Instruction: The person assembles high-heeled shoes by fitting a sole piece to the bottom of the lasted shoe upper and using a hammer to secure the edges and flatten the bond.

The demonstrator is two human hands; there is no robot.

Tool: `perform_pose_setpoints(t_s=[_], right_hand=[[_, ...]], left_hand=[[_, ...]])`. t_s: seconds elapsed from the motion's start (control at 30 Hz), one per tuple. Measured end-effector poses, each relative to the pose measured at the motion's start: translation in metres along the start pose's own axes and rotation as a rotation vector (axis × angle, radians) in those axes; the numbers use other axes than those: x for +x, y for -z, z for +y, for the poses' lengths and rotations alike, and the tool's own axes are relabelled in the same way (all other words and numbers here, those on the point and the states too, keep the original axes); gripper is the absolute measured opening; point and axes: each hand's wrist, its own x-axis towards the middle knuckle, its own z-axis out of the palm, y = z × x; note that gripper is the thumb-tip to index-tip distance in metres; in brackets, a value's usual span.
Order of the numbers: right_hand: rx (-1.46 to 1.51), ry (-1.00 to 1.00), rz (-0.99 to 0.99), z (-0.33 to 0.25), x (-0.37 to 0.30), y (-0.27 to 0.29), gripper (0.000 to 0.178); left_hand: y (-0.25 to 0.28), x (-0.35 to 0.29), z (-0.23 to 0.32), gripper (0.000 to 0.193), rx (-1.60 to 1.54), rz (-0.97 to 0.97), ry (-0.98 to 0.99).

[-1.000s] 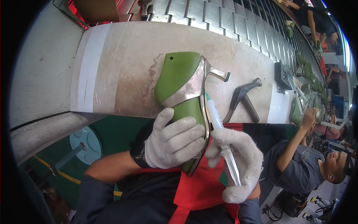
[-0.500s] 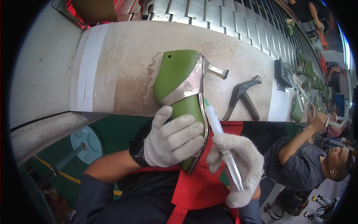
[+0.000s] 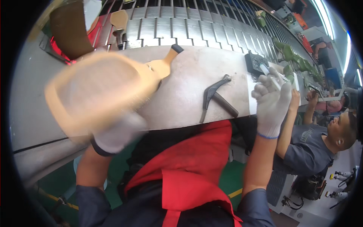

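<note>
At the left, my gloved left hand (image 3: pixel 119 132), blurred by motion, grips a high-heeled shoe (image 3: pixel 98 89). Its tan sole faces up, and the dark-tipped heel points toward the far side of the bench. My gloved right hand (image 3: pixel 272 102) is stretched out to the right, with a slim white syringe (image 3: pixel 275 80) among its fingers. The syringe is beside a small black block (image 3: pixel 256 62); whether it touches the block is hard to make out. Between my hands, a dark hammer (image 3: pixel 217 96) lies on the bench.
A slatted metal conveyor (image 3: pixel 181 30) runs behind the bench (image 3: pixel 185 90). Another tan-soled shoe (image 3: pixel 119 22) stands on it at the far left, near a brown panel (image 3: pixel 72 30). Several green shoes (image 3: pixel 295 56) sit at the right, where a co-worker (image 3: pixel 310 143) is close by.
My left hand has carried the shoe left and turned it, so its sole now shows instead of its green side. My right hand has taken the syringe away to the right, toward the black block.
</note>
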Motion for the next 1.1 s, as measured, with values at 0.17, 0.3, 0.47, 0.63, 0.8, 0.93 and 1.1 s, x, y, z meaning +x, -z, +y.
perform_pose_setpoints(t_s=[0.17, 0.3, 0.47, 0.63, 0.8, 0.93, 1.1], right_hand=[[0.162, -0.24, -0.014, 0.015, 0.049, 0.062, 0.063], [0.039, -0.195, -0.001, 0.016, 0.042, 0.047, 0.063], [-0.035, -0.176, 0.048, 0.019, 0.04, 0.038, 0.072], [-0.026, -0.191, 0.039, 0.018, 0.041, 0.037, 0.073], [-0.024, -0.166, 0.01, 0.021, 0.042, 0.041, 0.072], [-0.002, -0.13, 0.006, 0.026, 0.037, 0.04, 0.07], [-0.203, -0.048, 0.257, 0.037, -0.002, 0.014, 0.067]], left_hand=[[-0.004, 0.049, -0.044, 0.057, -0.964, 0.317, 0.511], [-0.012, 0.033, -0.057, 0.049, -1.107, 0.209, 0.709], [-0.013, 0.026, -0.062, 0.042, -1.039, 0.129, 0.79], [-0.013, 0.026, -0.075, 0.04, -1.058, 0.109, 0.802], [-0.015, 0.024, -0.075, 0.04, -1.046, 0.107, 0.803], [-0.018, 0.026, -0.069, 0.038, -1.021, 0.152, 0.74], [-0.001, 0.014, -0.033, 0.036, -0.943, 0.371, 0.377]])
